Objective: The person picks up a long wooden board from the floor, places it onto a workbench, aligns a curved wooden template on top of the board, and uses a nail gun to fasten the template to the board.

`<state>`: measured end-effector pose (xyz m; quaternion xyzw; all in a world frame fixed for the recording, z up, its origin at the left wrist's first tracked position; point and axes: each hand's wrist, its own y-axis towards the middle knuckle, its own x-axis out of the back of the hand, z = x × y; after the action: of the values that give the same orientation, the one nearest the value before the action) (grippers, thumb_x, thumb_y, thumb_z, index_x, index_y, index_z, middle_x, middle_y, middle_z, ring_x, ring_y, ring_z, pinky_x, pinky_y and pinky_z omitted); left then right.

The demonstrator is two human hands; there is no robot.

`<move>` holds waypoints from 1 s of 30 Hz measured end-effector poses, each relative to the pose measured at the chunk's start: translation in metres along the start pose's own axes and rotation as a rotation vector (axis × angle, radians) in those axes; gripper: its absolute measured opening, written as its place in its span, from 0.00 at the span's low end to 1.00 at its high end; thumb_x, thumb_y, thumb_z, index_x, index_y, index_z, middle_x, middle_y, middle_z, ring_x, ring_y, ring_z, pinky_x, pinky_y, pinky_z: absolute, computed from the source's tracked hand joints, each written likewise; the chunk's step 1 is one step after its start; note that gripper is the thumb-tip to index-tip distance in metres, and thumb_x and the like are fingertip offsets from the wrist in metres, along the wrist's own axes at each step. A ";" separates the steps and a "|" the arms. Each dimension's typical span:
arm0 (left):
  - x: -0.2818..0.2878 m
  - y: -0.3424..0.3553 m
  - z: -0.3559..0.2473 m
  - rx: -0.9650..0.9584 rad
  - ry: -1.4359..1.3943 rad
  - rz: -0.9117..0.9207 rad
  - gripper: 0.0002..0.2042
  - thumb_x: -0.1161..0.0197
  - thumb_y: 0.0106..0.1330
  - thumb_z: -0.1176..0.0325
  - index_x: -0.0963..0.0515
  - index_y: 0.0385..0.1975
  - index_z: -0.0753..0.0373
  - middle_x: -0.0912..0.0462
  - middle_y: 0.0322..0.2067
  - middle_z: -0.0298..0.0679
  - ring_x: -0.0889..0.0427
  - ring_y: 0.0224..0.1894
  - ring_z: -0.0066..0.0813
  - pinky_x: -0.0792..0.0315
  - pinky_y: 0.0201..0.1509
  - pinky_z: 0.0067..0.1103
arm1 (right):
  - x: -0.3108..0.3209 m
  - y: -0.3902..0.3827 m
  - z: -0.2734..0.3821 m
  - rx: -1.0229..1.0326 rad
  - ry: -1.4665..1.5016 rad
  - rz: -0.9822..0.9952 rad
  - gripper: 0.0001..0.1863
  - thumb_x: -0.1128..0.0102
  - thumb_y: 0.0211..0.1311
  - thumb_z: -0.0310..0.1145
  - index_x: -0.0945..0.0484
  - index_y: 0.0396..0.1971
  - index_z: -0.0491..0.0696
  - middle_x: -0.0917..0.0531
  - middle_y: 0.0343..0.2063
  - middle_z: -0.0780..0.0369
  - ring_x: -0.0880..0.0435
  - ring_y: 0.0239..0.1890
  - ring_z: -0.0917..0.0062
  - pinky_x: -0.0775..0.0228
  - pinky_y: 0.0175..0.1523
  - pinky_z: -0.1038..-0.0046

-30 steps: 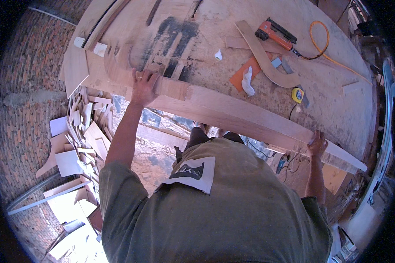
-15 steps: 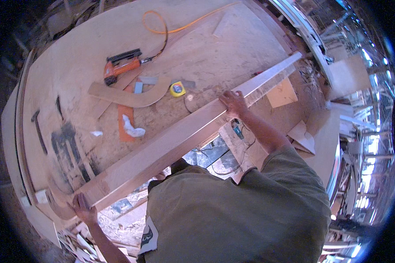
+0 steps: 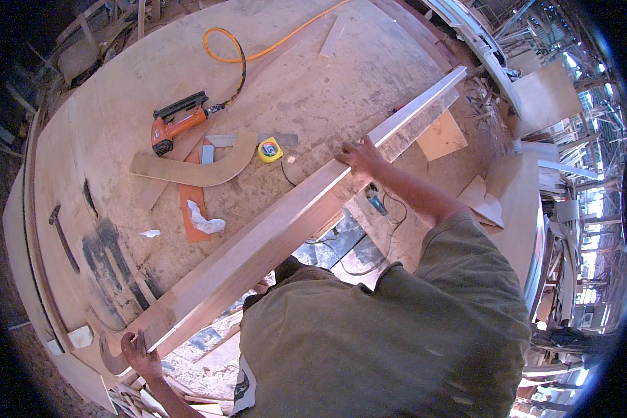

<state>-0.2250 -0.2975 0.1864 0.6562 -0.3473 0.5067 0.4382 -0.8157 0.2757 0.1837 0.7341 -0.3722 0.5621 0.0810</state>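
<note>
A long, pale brown wooden beam (image 3: 258,240) lies slantwise across the worktable, from lower left to upper right. My left hand (image 3: 143,355) holds its near left end, fingers bent at the edge. Farther along, my right hand (image 3: 361,159) grips the beam with fingers over its top edge and the thumb side hidden. Just beyond the beam are a yellow tape measure (image 3: 269,150), a curved wooden piece (image 3: 216,173), a metal ruler (image 3: 279,139) and a crumpled white scrap (image 3: 205,220).
An orange nail gun (image 3: 177,125) with an orange hose (image 3: 279,47) lies on the wooden worktable (image 3: 90,139). A hammer (image 3: 63,237) rests at the left. Below the beam is a teal power tool (image 3: 376,200) with a dark cord. Offcuts lie under the table's near left corner.
The whole view has shifted and turned slightly. More of the beam's near side face shows now. Both hands stay on the beam, and the left hand's fingers have changed position at its end.
</note>
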 end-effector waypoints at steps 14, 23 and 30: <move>0.040 0.003 0.005 -0.004 -0.006 0.079 0.26 0.27 0.40 0.73 0.18 0.46 0.60 0.25 0.40 0.45 0.23 0.43 0.48 0.31 0.47 0.41 | 0.031 0.003 -0.007 0.060 0.054 0.119 0.27 0.34 0.47 0.34 0.20 0.52 0.63 0.21 0.45 0.67 0.24 0.57 0.78 0.44 0.55 0.53; 0.068 0.007 -0.006 0.041 -0.048 0.113 0.25 0.28 0.40 0.72 0.16 0.45 0.59 0.27 0.39 0.44 0.24 0.42 0.47 0.31 0.47 0.40 | 0.063 -0.011 -0.004 0.027 0.164 0.257 0.27 0.36 0.50 0.35 0.19 0.55 0.62 0.20 0.48 0.60 0.19 0.57 0.65 0.46 0.63 0.42; 0.055 -0.025 0.033 -0.006 -0.019 0.233 0.26 0.28 0.40 0.71 0.15 0.46 0.55 0.23 0.44 0.46 0.24 0.49 0.50 0.30 0.54 0.42 | 0.064 -0.009 0.000 0.086 0.050 0.312 0.26 0.33 0.53 0.42 0.19 0.55 0.60 0.19 0.48 0.62 0.23 0.59 0.71 0.44 0.58 0.44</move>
<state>-0.1773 -0.3195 0.2311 0.6149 -0.4268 0.5468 0.3751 -0.8037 0.2530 0.2432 0.6562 -0.4551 0.6012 -0.0295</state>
